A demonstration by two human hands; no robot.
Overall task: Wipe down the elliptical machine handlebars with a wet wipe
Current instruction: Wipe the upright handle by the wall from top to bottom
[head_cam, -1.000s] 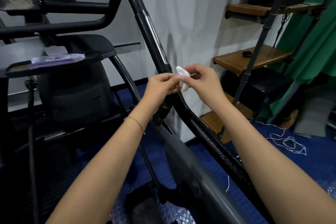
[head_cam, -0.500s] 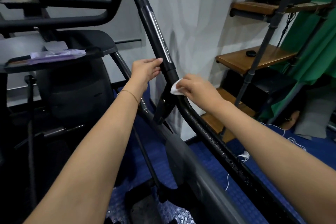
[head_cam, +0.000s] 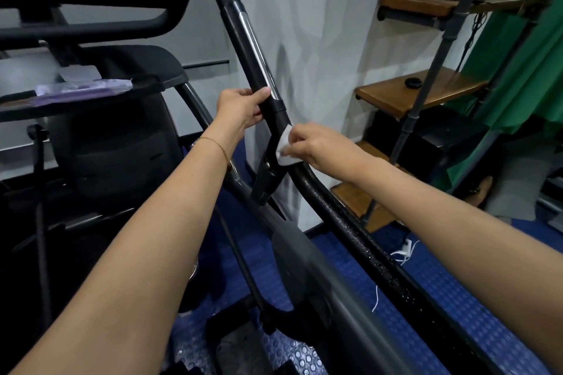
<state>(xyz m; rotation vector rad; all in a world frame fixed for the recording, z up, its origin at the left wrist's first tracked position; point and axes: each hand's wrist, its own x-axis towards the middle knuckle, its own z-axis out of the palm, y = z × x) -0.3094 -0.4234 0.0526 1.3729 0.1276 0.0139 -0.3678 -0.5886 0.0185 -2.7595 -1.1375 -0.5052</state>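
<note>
Hands working on the black handlebar [head_cam: 243, 39] of the elliptical, the white wet wipe [head_cam: 285, 148] lying against the bar just below its collar.

The left hand [head_cam: 240, 109] is curling round the handlebar beside the chrome strip [head_cam: 259, 52], fingers closed on the tube with the thumb on top. The right hand [head_cam: 316, 146] is pinching the folded wipe between its fingertips and pressing it onto the bar where the brace joins. A purple wipe packet [head_cam: 82, 90] is lying on the machine's tray [head_cam: 91, 100], well apart.
</note>
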